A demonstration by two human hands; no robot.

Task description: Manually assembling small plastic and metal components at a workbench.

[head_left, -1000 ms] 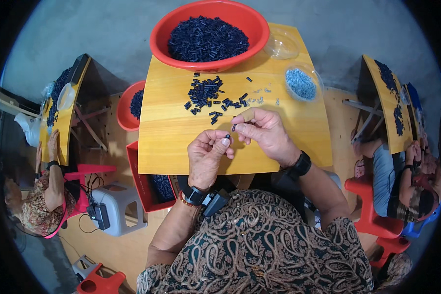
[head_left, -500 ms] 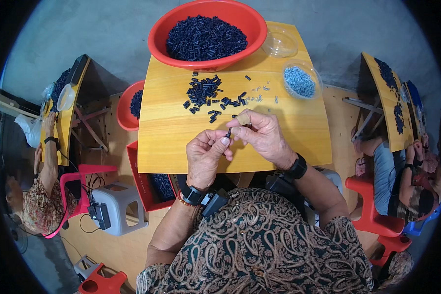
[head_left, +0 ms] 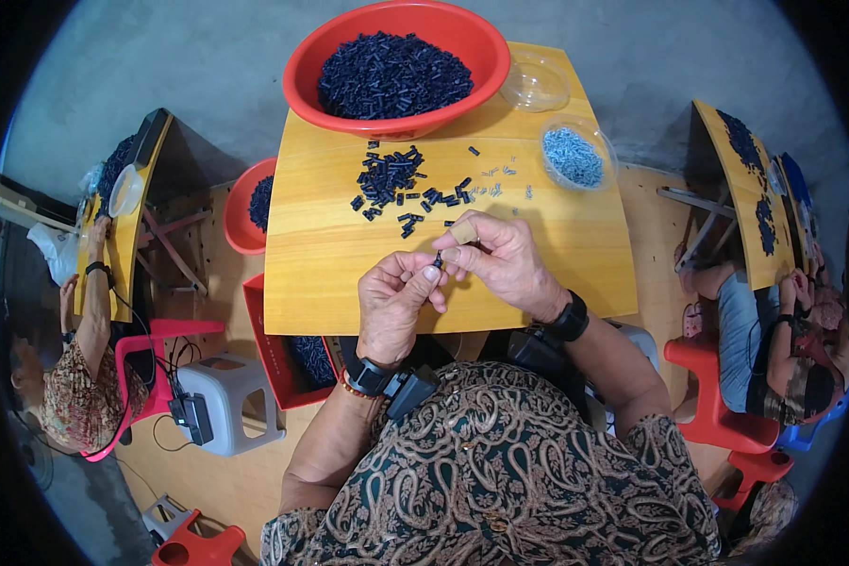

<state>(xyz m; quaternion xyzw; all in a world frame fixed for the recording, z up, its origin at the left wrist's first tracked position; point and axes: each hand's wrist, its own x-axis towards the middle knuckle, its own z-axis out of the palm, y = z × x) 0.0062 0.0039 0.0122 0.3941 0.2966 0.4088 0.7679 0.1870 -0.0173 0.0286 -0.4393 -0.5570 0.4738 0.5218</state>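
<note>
Between thumb and fingers, my left hand (head_left: 396, 294) pinches a small black plastic piece (head_left: 438, 261) over the near part of the yellow table (head_left: 330, 283). My right hand (head_left: 500, 262), with a tan wrap round its index finger, closes its fingertips at the top of that same piece. Whether the right fingertips also hold a tiny pin cannot be made out. Beyond my hands lies a loose heap of black plastic pieces (head_left: 390, 174). Several small silvery pins (head_left: 489, 191) are scattered to its right. A clear round tub (head_left: 575, 156) holds many more pins.
A large red basin (head_left: 297, 80) full of black pieces stands at the table's far edge, beside a clear lid (head_left: 536, 85). A red basin (head_left: 239, 226) and a red box (head_left: 278, 377) sit to the left, below. People work at tables on both sides.
My hands stay pinched at the black piece, with the right fingers shifted very slightly. The whole view has moved a few pixels.
</note>
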